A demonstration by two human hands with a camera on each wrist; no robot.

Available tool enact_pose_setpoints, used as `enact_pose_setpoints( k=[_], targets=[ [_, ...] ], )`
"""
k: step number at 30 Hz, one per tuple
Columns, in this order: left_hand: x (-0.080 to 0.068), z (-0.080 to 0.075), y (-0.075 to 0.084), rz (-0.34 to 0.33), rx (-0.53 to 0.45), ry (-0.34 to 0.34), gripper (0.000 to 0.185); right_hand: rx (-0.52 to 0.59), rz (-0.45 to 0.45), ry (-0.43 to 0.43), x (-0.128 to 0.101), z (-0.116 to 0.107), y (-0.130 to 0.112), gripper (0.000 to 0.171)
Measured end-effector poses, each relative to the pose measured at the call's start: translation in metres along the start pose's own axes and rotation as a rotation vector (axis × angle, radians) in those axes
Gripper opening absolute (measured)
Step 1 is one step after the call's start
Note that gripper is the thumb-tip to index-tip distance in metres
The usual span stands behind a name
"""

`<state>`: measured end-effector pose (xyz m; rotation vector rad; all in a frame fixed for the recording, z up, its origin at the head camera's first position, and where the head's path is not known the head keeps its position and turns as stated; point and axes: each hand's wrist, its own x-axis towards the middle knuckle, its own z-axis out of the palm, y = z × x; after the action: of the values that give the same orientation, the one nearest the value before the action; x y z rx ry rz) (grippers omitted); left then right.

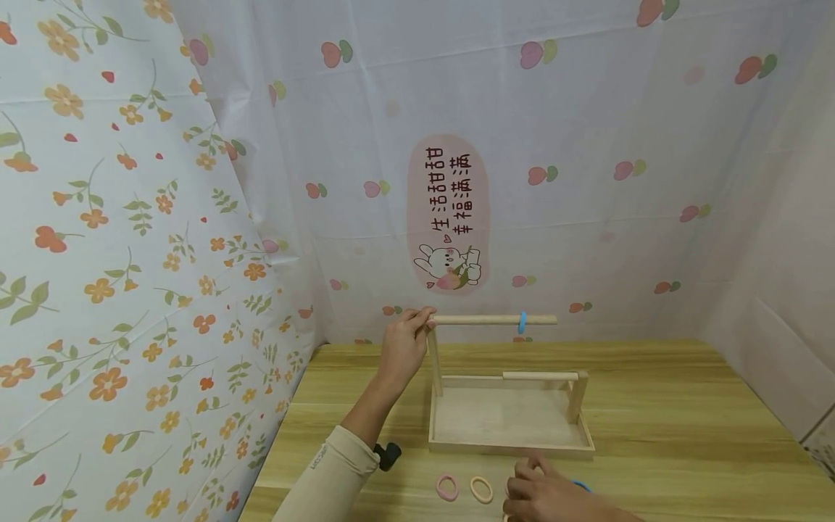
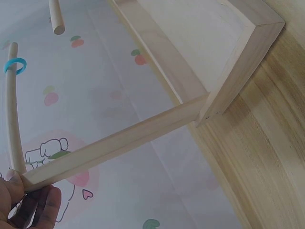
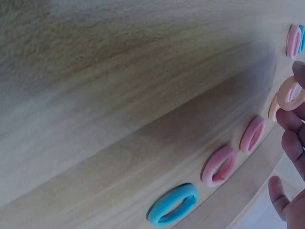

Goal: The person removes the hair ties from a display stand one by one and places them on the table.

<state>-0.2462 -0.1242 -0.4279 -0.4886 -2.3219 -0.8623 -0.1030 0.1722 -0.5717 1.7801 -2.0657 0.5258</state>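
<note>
Wooden rack (image 1: 509, 406) sits mid-bench (image 1: 685, 406), tray base with two dowel rails. I have my left hand (image 1: 404, 344) closed around the 9 o'clock end of the top rail (image 1: 489, 319); a blue ring (image 1: 522, 322) hangs on that rail toward 3 o'clock. My right hand (image 1: 548, 496) is low at 6 o'clock, fingertips pinching a peach ring (image 3: 293, 93). Loose on the bench beside it: pink ring (image 1: 446, 487), another peach ring (image 1: 481, 490), more pink and blue ones in the right wrist view.

Head view overlooks the wooden rack (image 1: 509, 377); wrist views crowd rack and table (image 3: 119, 95).
</note>
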Motion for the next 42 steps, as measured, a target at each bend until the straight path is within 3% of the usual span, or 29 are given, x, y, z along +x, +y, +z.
enact_pose_setpoints(
  k=[6,16,22,29,33,42],
  targets=[
    [0.0,0.0,0.0,0.013,0.003,0.007,0.028,-0.149,0.001,-0.005,0.0,0.007,-0.006,0.021],
    [0.001,0.0,0.0,-0.011,-0.003,-0.009,0.027,-0.272,0.01,-0.006,0.005,0.011,-0.006,0.029],
    [0.0,0.0,-0.001,-0.004,-0.001,-0.005,0.027,-0.27,0.027,-0.04,0.007,0.014,-0.009,0.03],
    [0.0,0.001,-0.002,0.004,0.001,0.003,0.029,-0.2,0.079,-0.173,0.008,0.013,-0.011,0.054],
    [0.0,0.002,-0.002,0.01,0.01,0.011,0.028,-0.213,0.094,-0.183,0.008,0.013,-0.012,0.062],
    [0.0,0.001,-0.001,0.004,-0.007,0.009,0.028,-0.207,0.117,-0.218,0.007,0.014,-0.011,0.06]
  ],
)
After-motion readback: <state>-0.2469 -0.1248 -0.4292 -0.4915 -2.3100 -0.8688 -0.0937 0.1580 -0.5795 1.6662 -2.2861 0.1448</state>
